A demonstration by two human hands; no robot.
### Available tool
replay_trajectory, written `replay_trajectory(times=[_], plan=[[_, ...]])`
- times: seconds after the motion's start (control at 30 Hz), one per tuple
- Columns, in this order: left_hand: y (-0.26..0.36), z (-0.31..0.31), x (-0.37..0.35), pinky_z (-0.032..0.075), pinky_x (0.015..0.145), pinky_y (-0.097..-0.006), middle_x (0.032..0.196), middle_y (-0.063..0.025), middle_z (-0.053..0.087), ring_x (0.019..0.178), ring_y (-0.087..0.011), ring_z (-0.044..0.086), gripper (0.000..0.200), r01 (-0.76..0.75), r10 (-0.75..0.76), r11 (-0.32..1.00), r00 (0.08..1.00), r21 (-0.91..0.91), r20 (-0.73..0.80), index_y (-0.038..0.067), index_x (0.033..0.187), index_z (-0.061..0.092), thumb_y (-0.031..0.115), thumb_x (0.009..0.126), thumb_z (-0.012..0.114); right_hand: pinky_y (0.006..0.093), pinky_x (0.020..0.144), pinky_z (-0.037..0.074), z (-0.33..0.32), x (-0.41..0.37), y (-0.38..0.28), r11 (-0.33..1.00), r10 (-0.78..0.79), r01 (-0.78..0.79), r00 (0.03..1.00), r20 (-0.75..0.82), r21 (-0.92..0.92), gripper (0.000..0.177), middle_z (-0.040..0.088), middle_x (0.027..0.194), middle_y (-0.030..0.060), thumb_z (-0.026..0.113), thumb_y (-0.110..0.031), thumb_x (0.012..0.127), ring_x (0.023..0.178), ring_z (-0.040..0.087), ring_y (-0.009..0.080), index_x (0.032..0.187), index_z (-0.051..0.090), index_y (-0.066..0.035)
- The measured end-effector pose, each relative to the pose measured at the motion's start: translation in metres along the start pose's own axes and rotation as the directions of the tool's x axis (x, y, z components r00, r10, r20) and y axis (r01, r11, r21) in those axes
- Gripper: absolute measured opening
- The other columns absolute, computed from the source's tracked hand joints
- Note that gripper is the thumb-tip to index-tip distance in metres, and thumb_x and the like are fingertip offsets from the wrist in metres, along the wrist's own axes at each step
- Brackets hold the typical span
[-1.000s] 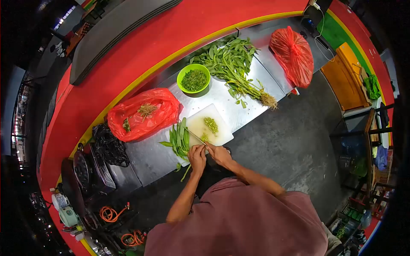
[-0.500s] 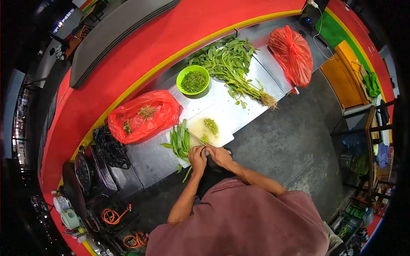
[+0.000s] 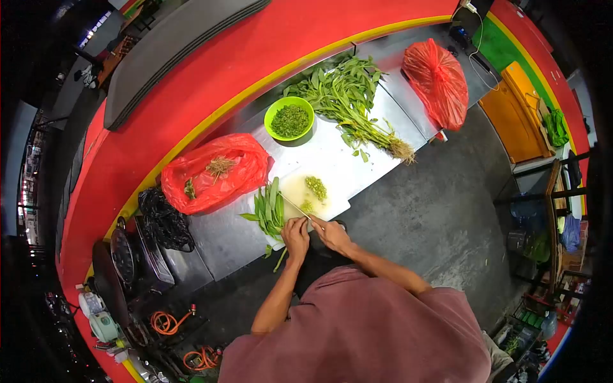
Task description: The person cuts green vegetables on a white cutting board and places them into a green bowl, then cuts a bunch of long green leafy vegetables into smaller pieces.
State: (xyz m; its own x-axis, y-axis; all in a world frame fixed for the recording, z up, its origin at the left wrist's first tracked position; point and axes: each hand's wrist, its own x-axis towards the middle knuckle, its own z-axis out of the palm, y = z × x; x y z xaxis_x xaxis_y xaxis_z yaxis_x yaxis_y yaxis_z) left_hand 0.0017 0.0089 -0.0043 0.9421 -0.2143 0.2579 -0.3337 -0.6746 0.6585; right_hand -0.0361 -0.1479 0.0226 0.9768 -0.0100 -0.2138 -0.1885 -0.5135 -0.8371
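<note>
My right hand [image 3: 330,235] is closed around the handle of a knife [image 3: 295,205], whose blade lies over the near part of a pale cutting board [image 3: 329,207]. Beside it my left hand [image 3: 295,237] is closed on the stems of leafy greens [image 3: 269,212], with the leaves spread along the board's left side. Chopped green pieces [image 3: 315,187] sit in a heap on the board, and a smaller heap [image 3: 307,206] lies close to the blade. My fingers partly hide the stems.
Behind the board stands a lime-green bowl [image 3: 268,121] of chopped greens. A bundle of rooted greens [image 3: 345,96] lies beyond it. An open red bag [image 3: 246,156] with root trimmings is at left, near a black bag [image 3: 163,220]; a tied red bag [image 3: 436,83] is at far right.
Almost nothing differs. Both hands stay at the board's near edge, with the knife in nearly the same place.
</note>
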Motion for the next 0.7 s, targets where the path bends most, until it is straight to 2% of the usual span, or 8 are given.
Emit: replay_trajectory(times=[0.07,0.27,0.37,0.47,0.53,0.6,0.63,0.7], plan=[[0.001,0.000,0.001,0.047,0.079,-0.0438,0.094,-0.0125,0.069,0.088,-0.0334,0.065,0.016,0.010,-0.010,1.000,1.000,-0.028,-0.009,0.005,0.103,0.077,0.008,0.089,0.070,0.0539,0.068,0.052,-0.002,-0.003,0.000,1.000,0.006,-0.006,1.000,0.001,0.013,0.040,0.067,0.077,0.0279,0.049,-0.034,0.107,0.071,0.066,0.0473,0.143,0.059,-0.019],[-0.001,0.001,-0.001,0.047,0.079,-0.0435,0.095,-0.0121,0.069,0.088,-0.0329,0.065,0.018,-0.050,0.051,0.999,0.998,0.014,-0.036,0.004,0.106,0.076,0.008,0.089,0.070,0.0521,0.070,0.052,0.004,0.006,-0.004,0.993,0.005,-0.010,0.999,-0.037,-0.120,0.040,0.069,0.086,0.0276,0.050,-0.032,0.107,0.078,0.067,0.0468,0.143,0.060,-0.018],[-0.003,0.001,0.002,0.047,0.080,-0.0435,0.097,-0.0133,0.070,0.090,-0.0335,0.066,0.017,-0.039,0.040,0.999,0.999,0.006,-0.013,0.002,0.105,0.075,0.007,0.089,0.070,0.0557,0.068,0.052,0.004,0.002,-0.002,0.996,-0.084,0.086,0.994,-0.074,0.023,0.042,0.069,0.083,0.0293,0.048,-0.032,0.107,0.075,0.067,0.0491,0.143,0.058,-0.013],[0.003,-0.004,0.003,0.048,0.080,-0.0434,0.098,-0.0149,0.071,0.091,-0.0344,0.067,0.015,0.000,0.000,1.000,1.000,-0.006,0.012,0.000,0.102,0.075,0.005,0.088,0.070,0.0557,0.068,0.052,0.007,-0.001,0.007,1.000,0.001,-0.001,1.000,-0.007,0.021,0.042,0.068,0.083,0.0296,0.047,-0.032,0.107,0.075,0.067,0.0486,0.143,0.058,-0.012],[0.001,-0.001,0.001,0.049,0.080,-0.0433,0.096,-0.0153,0.071,0.090,-0.0348,0.067,0.015,-0.001,0.001,1.000,1.000,-0.023,-0.022,-0.001,0.101,0.075,0.005,0.088,0.070,0.0567,0.068,0.052,-0.001,-0.002,-0.001,0.998,0.064,-0.064,0.997,0.053,0.005,0.043,0.069,0.083,0.0292,0.048,-0.033,0.107,0.075,0.067,0.0490,0.143,0.058,-0.013],[-0.003,-0.001,0.001,0.049,0.080,-0.0441,0.097,-0.0155,0.071,0.089,-0.0350,0.067,0.016,-0.015,0.015,1.000,1.000,-0.025,-0.023,-0.001,0.103,0.075,0.006,0.089,0.070,0.0514,0.070,0.052,0.007,0.001,0.003,0.993,0.025,-0.026,1.000,-0.010,-0.111,0.041,0.069,0.082,0.0251,0.048,-0.032,0.108,0.073,0.067,0.0449,0.146,0.057,-0.022],[-0.003,-0.002,0.001,0.050,0.080,-0.0443,0.096,-0.0154,0.071,0.089,-0.0350,0.067,0.017,-0.008,0.009,1.000,1.000,-0.028,0.005,-0.001,0.103,0.075,0.006,0.089,0.070,0.0514,0.070,0.052,0.008,0.003,0.002,0.993,0.026,-0.027,1.000,-0.013,-0.112,0.041,0.069,0.082,0.0251,0.048,-0.032,0.108,0.073,0.067,0.0449,0.146,0.057,-0.022],[-0.002,-0.001,-0.001,0.050,0.079,-0.0444,0.096,-0.0153,0.071,0.088,-0.0350,0.067,0.017,-0.006,0.007,0.999,0.999,-0.035,0.036,-0.001,0.104,0.075,0.006,0.089,0.070,0.0569,0.069,0.052,0.008,0.004,-0.002,0.994,-0.014,0.008,0.999,-0.047,-0.111,0.042,0.068,0.082,0.0283,0.050,-0.035,0.106,0.075,0.067,0.0483,0.143,0.059,-0.016]])
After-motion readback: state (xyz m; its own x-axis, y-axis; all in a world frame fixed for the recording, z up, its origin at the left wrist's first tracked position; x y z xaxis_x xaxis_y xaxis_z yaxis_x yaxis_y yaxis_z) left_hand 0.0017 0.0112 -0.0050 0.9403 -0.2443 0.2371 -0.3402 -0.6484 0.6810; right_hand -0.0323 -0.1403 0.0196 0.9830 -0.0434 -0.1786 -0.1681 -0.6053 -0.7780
